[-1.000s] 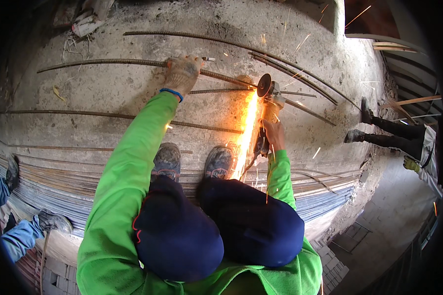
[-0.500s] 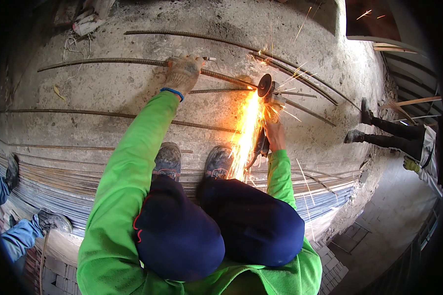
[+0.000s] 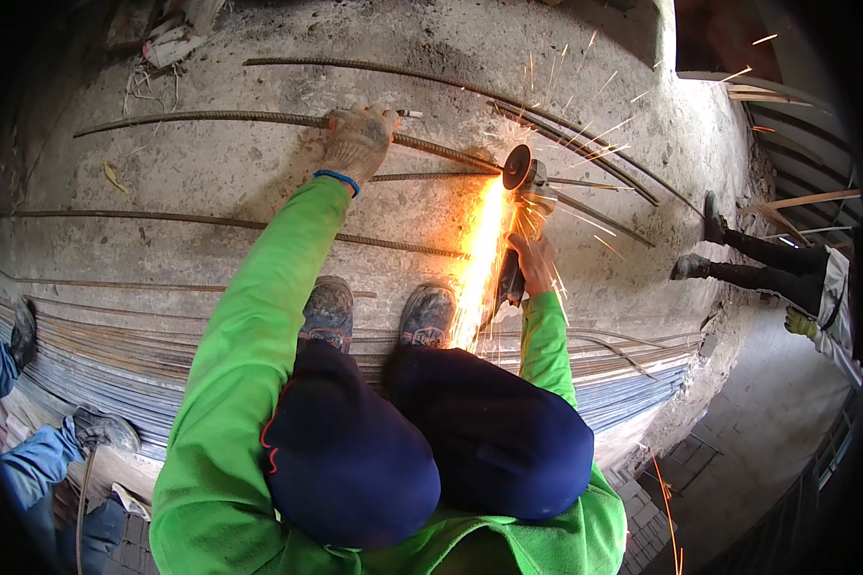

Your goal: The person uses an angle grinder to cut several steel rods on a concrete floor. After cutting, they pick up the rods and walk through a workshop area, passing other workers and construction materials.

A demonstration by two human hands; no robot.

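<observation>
My left hand (image 3: 358,141), in a pale work glove, is closed around a ribbed steel rebar (image 3: 211,117) lying across the concrete. A small white-tipped stick (image 3: 409,114) pokes out beside its fingers; I cannot tell what it is. Bare at the fingers, my right hand (image 3: 535,264) grips an angle grinder (image 3: 539,203). The grinder's dark round disc (image 3: 517,168) meets the rebar's right part. From that contact a bright orange stream of sparks (image 3: 482,254) pours down past my right shoe (image 3: 427,314).
More rebars (image 3: 163,218) lie across the concrete floor (image 3: 259,172). A long stack of bars (image 3: 633,393) runs behind my shoes. One person's dark-clad legs (image 3: 767,264) are at the right; another person's jeans and shoe (image 3: 105,428) show at the lower left. Timber strips (image 3: 815,198) stand at far right.
The grinder and my right hand have shifted very slightly. The spark pattern differs, with sparks flying farther up and right. More of a person in jeans shows at the lower left.
</observation>
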